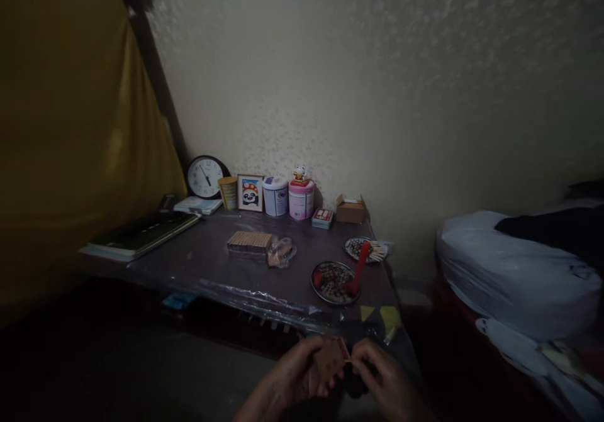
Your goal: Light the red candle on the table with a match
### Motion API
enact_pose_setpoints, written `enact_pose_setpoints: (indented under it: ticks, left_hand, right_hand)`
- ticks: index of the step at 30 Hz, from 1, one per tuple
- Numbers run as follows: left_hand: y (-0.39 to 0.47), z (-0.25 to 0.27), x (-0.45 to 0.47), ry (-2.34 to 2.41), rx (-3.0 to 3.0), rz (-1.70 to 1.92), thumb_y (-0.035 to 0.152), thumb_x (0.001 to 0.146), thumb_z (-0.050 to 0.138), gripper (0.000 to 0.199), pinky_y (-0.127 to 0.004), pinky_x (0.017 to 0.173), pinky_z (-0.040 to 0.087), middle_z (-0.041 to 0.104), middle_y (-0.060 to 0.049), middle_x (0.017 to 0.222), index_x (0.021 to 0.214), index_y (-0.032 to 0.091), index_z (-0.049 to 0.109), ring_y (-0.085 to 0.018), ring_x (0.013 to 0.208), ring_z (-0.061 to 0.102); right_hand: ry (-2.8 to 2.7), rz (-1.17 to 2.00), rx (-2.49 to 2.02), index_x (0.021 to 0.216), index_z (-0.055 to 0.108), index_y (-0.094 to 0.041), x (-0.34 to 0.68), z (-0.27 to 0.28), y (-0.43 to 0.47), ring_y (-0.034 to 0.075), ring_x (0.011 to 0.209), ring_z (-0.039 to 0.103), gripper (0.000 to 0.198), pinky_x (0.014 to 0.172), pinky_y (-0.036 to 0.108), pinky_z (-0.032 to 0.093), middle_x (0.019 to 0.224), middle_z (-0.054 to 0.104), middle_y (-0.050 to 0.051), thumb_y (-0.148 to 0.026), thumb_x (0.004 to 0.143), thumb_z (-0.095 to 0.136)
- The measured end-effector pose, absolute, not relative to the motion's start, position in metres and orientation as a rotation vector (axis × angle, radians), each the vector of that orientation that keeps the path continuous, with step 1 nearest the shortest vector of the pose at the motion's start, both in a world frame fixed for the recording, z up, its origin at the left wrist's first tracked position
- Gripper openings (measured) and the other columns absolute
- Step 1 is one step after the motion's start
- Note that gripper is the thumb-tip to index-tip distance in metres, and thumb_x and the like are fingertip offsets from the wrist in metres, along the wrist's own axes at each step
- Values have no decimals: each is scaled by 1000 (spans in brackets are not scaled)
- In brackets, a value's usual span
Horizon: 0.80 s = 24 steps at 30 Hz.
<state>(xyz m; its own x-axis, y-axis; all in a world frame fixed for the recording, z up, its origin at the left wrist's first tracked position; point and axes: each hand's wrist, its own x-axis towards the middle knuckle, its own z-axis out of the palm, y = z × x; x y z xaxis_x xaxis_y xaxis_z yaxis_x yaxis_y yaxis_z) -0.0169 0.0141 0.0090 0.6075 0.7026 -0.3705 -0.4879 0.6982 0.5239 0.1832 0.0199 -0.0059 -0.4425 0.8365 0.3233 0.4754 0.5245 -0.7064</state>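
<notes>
In front of the table's near edge, my left hand (298, 372) holds a small flat brown paper packet (329, 361) with darker round marks on its face. Its fingers close around the packet from the left and below. My right hand (384, 375) is closed in a pinch at the packet's right edge, where a reddish strip and a thin pale piece show. Dim light hides whether the right fingertips grip the packet itself or that pale piece. Beyond the hands, a round metal plate (325, 295) holds small dark and pale bits and a red spoon (362, 265).
A second plate (350, 241) bears similar bits and pale sticks (377, 250). A row of brown packets (250, 241) lies mid-table beside a clear plastic bag (285, 246). Along the wall stand a clock (206, 177), a framed picture (250, 192), tubs (275, 197) and a cardboard box (350, 211).
</notes>
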Motion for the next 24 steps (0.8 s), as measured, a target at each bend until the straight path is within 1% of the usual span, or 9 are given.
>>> enact_pose_setpoints:
  ticks: [2, 6, 8, 11, 13, 15, 17, 20, 24]
  left_hand:
    - [14, 7, -17, 587, 399, 723, 31, 78, 52, 37, -19, 41, 41, 71, -9, 66, 104, 6, 63, -13, 48, 61]
    - [15, 7, -18, 566, 398, 768, 33, 79, 51, 38, -19, 41, 41, 71, -9, 68, 106, 8, 62, -13, 48, 61]
    - [15, 10, -19, 561, 396, 796, 33, 80, 50, 38, -18, 42, 41, 70, -8, 69, 109, 10, 60, -12, 49, 62]
    - [14, 19, -20, 540, 411, 862, 30, 82, 50, 41, -19, 46, 42, 70, -8, 72, 120, 14, 52, -13, 52, 63]
    - [14, 24, -20, 519, 419, 899, 28, 83, 49, 43, -20, 49, 43, 70, -8, 75, 124, 17, 48, -14, 55, 64]
    - [13, 27, -19, 495, 422, 921, 27, 84, 49, 42, -21, 52, 44, 70, -9, 80, 125, 18, 46, -15, 59, 65]
    - [12, 28, -18, 465, 425, 947, 25, 86, 48, 40, -23, 58, 46, 70, -9, 86, 125, 19, 45, -15, 65, 67]
    - [11, 27, -16, 403, 438, 982, 22, 87, 48, 37, -25, 67, 46, 69, -9, 94, 124, 20, 46, -17, 77, 67]
    - [9, 26, -15, 352, 452, 1020, 19, 88, 47, 34, -26, 71, 44, 68, -7, 99, 122, 20, 48, -17, 86, 66]
  right_hand:
    - [-2078, 682, -1065, 76, 53, -23, 183, -6, 21, 13, 69, 59, 15, 65, 22, 47, 73, 58, -2, -22, 89, 47]
    - [-2023, 603, -1020, 72, 56, -21, 183, 4, 21, 15, 70, 60, 19, 64, 24, 48, 73, 59, 1, -25, 88, 49]
    - [-1975, 622, -1037, 79, 61, -21, 185, 9, 22, 15, 72, 61, 17, 65, 24, 49, 77, 60, 2, -27, 89, 48]
    - [-1883, 741, -1067, 96, 65, -23, 188, 13, 23, 17, 77, 63, 20, 68, 26, 51, 86, 62, 4, -30, 90, 48]
    - [-1805, 798, -1078, 91, 67, -23, 188, 13, 24, 17, 76, 63, 20, 67, 25, 51, 86, 61, 4, -34, 88, 50]
    - [-1704, 825, -1117, 81, 66, -22, 185, 13, 23, 17, 71, 62, 19, 65, 25, 51, 80, 61, 3, -37, 85, 54]
    - [-1588, 844, -1174, 76, 62, -22, 182, 13, 21, 16, 67, 60, 18, 64, 24, 49, 73, 59, 1, -39, 81, 58]
    - [-1453, 928, -1183, 73, 58, -22, 174, 14, 18, 16, 66, 60, 20, 64, 24, 49, 68, 58, -1, -41, 77, 63]
    - [-1392, 974, -1056, 70, 57, -21, 159, 20, 9, 15, 66, 60, 20, 62, 22, 50, 69, 58, -1, -38, 75, 66]
